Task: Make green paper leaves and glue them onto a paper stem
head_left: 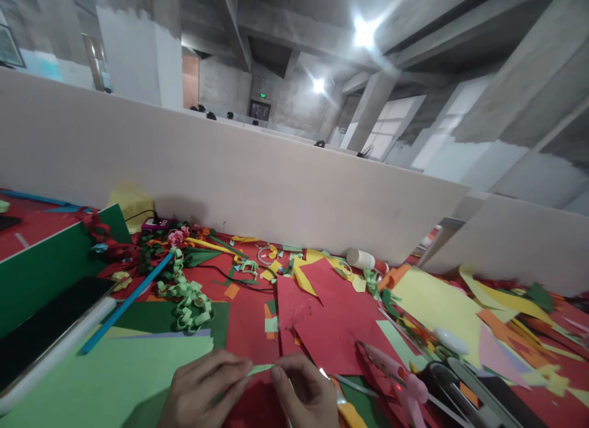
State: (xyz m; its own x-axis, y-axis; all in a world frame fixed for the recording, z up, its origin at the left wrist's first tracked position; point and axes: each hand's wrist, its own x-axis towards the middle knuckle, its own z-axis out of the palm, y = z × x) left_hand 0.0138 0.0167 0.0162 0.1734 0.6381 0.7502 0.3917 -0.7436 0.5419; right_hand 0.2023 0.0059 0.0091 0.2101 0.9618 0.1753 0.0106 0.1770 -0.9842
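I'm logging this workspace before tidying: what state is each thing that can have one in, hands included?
Light-green paper strip: held between both hands
Left bare hand: pinching the strip
Right bare hand: pinching the strip
Pink plastic glue gun: red light glowing
Black-screened flat device: screen dark
Light-green paper chain: loops linked
White ribbed cylinder: on its side
Bright white ceiling lamp: lit

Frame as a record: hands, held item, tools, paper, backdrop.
held item: light-green paper strip
left hand: pinching its left end
right hand: pinching its right end
tools: pink glue gun, red light showing; orange-handled tool beside right hand
paper: red sheets ahead; light-green sheet left; light-green chain beyond
backdrop: white partition
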